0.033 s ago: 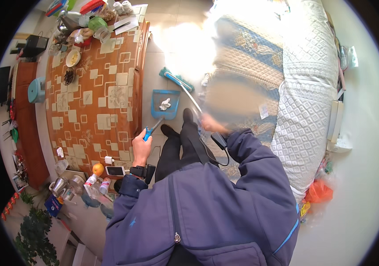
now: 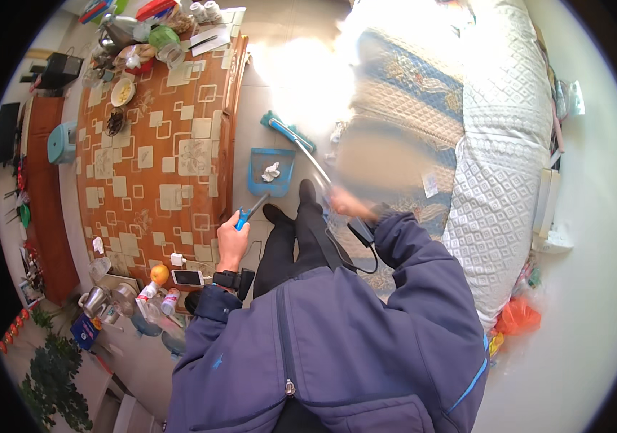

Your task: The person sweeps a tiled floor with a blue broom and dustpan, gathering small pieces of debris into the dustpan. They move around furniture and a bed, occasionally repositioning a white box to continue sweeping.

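My left hand [image 2: 232, 242] is closed around the blue grip of a dustpan [image 2: 257, 183], which lies on the floor between the table and the bed. White crumpled paper [image 2: 270, 172] rests inside the pan. My right hand [image 2: 351, 205] is wrapped round the pale stick of a broom [image 2: 295, 137], partly washed out by glare. The broom's blue-green bristle head lies on the floor just beyond the dustpan, near its far right corner.
To the left stands a table [image 2: 146, 156] with a patterned cover, holding a phone [image 2: 188, 278], an orange [image 2: 160, 273], bottles and a bowl [image 2: 122, 92]. A quilted bed [image 2: 409, 101] borders the right side. Bright sunlight falls on the floor ahead. A red bag [image 2: 519, 316] lies behind right.
The whole view has shifted very slightly. Both hands keep their grips, and the dustpan, the paper and the broom look nearly the same.
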Available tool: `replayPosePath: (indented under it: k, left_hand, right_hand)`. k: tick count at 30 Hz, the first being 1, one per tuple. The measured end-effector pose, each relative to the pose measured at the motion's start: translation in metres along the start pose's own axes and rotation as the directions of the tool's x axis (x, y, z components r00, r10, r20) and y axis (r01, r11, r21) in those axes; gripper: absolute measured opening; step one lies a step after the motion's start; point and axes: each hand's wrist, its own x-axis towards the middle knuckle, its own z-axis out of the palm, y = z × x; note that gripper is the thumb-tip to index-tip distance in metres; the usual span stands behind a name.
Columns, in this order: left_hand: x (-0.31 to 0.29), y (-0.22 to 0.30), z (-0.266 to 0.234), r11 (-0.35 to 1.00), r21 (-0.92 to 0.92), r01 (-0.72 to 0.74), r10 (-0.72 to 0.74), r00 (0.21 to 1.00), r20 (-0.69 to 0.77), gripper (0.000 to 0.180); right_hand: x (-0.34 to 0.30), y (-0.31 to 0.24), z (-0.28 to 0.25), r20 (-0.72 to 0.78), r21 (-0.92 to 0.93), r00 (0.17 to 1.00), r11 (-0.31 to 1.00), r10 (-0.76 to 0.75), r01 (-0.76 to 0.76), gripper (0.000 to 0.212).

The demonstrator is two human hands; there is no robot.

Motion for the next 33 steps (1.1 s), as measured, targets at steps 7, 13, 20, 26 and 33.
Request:
replayPosePath:
  k: [7,13,20,26,33]
  left_hand:
    - [-0.018,-0.008,0.012,0.996,-0.056,0.064,-0.068,0.995,-0.078,0.040]
    - [-0.042,-0.005,0.028,0.987,-0.093,0.130,-0.144,0.977,-0.158,0.040]
    - [-0.067,-0.012,0.061,0.977,-0.147,0.156,-0.191,0.944,-0.268,0.042]
    - [-0.091,-0.021,0.050,0.947,-0.121,0.297,-0.316,0.927,-0.201,0.042]
    - [-0.132,-0.057,0.041,0.980,-0.087,0.181,-0.197,0.952,-0.234,0.041]
  right_hand:
    - [0.024,-0.051,0.002,-0.043,-0.270,0.990,0.956,-0.132,0.116,0.030]
    - [0.170,-0.136,-0.016,0.193,-0.232,0.898,0.871,-0.396,0.434,0.026]
    - [0.256,-0.124,0.045,0.245,-0.833,0.932,-0.550,-0.267,0.061,0.015]
    - [0.281,0.000,-0.002,-0.061,-0.936,0.887,0.335,-0.457,0.109,0.041]
    - [0.205,0.099,-0.086,-0.034,-0.997,0.936,0.072,-0.350,-0.010,0.026]
